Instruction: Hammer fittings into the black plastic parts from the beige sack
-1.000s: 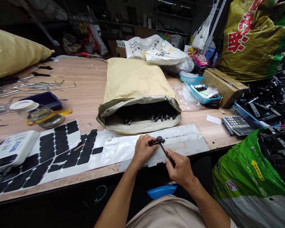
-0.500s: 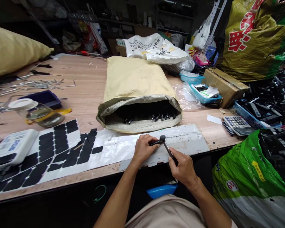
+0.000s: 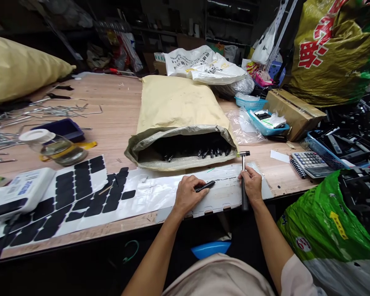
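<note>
My left hand is closed around a small black rod-like part, whose tip points right over the grey board. What the part is exactly, I cannot make out. In my right hand is a small hammer, gripped on its shaft with the head upward and the dark handle end below. The hammer is apart from the black part. Just behind both hands lies a tan paper sack, its mouth facing me, with several dark parts showing inside.
Sheets of black stickers, a white device and a lidded jar lie to the left. Metal rods are scattered behind them. On the right are a calculator, blue baskets, a carton and a green bag.
My right hand has lifted the hammer off the black part and moved right, turning the hammer more upright. My left hand stays in nearly the same place with the part.
</note>
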`<state>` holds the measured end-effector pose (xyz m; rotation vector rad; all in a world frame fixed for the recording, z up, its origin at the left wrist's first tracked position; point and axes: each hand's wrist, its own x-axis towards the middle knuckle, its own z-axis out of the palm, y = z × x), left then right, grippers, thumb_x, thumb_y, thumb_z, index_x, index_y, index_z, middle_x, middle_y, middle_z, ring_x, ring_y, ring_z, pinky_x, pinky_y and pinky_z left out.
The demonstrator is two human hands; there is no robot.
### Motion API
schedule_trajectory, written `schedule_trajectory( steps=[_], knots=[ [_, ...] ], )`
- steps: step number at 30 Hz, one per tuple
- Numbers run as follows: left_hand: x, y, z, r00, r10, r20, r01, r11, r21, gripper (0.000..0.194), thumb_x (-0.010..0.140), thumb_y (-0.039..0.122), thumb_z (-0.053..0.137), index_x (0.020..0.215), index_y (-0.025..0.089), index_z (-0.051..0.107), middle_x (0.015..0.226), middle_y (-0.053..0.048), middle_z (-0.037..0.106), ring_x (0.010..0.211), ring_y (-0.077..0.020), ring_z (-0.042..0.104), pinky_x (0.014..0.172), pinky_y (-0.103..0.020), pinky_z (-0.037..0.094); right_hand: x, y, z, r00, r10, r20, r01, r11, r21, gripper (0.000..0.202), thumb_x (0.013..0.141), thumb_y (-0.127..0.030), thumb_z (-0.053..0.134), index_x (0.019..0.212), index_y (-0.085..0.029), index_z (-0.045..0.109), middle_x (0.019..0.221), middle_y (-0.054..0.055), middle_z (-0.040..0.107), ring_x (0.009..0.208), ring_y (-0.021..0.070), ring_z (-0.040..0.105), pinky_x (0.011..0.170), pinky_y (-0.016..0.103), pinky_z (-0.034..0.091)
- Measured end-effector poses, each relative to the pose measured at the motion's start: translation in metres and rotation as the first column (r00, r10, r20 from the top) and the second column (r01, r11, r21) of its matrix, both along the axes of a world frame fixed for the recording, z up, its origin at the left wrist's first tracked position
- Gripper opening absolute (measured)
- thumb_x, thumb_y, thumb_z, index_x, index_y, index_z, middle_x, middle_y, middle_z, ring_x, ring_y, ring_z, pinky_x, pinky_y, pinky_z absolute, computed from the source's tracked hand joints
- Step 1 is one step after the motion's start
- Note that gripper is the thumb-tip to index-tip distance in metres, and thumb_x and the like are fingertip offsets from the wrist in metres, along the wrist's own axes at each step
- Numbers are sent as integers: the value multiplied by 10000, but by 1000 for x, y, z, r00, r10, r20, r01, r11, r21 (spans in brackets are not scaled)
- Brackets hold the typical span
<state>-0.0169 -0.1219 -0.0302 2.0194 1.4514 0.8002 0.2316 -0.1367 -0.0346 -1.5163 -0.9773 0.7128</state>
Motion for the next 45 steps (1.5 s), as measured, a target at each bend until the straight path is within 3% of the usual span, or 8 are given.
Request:
schedule_trajectory(
  steps=[9,14,23,29,32,36,40,45],
  knots=[
    [-8,-48,17,915,-234,327,237,971,33,215,841,410,654,895,221,743,733,-47,640,671,-183,563,621,-320,440,-4,-5,-2,988,77,130,-74,997,-21,500,813,-389,604,1202,-98,724,589,-32,597,529,138,524,543,246,448],
    [2,-108,-5,848,-469,246,523,813,-255,244,825,428,660,870,222,782,682,-47,646,626,-166,568,600,-296,414,-3,-4,-3,983,80,166,-78,997,-20,479,823,-386,602,1190,-109,734,592,-37,575,524,131,493,549,245,435],
    [0,-106,-89,935,-251,-250,24,749,-662,362,872,410,574,1148,234,731,1057,-77,745,1005,-266,688,809,-306,484,-3,-4,-5,976,88,200,-88,996,-11,446,839,-370,593,1172,-108,731,605,-37,563,549,133,514,585,245,449],
    [5,-102,-37,908,-419,14,323,678,-660,372,838,407,643,1135,207,746,844,-38,712,776,-199,639,678,-264,438,-6,-5,-2,975,78,208,-76,997,-18,462,835,-362,580,1182,-94,723,617,-30,577,551,136,528,578,241,453],
    [15,-81,11,825,-448,346,560,558,-613,388,842,499,666,1018,166,756,710,-3,640,643,-128,532,591,-223,376,-7,-6,0,972,78,224,-76,997,-20,449,837,-358,579,1175,-102,727,618,-29,585,550,135,532,573,238,447],
    [31,-13,45,929,-144,340,266,900,-346,367,872,521,629,954,169,697,777,-23,635,706,-154,539,647,-259,412,-6,-5,-1,967,73,242,-67,997,-30,423,839,-360,590,1159,-124,735,629,-26,606,557,139,549,578,237,453],
    [47,68,40,922,347,171,-348,937,-22,277,872,437,665,964,177,634,938,-69,599,851,-202,543,741,-307,406,-6,-3,-2,968,77,238,-73,997,-26,430,833,-353,585,1163,-121,733,631,-18,620,564,148,569,589,241,470],
    [51,122,24,915,402,16,-401,915,-38,286,848,354,733,1001,139,623,829,-39,541,792,-180,489,742,-305,342,-6,-2,0,971,79,226,-73,997,-34,438,844,-363,568,1164,-113,733,597,-23,601,528,141,537,541,233,443]
  ],
)
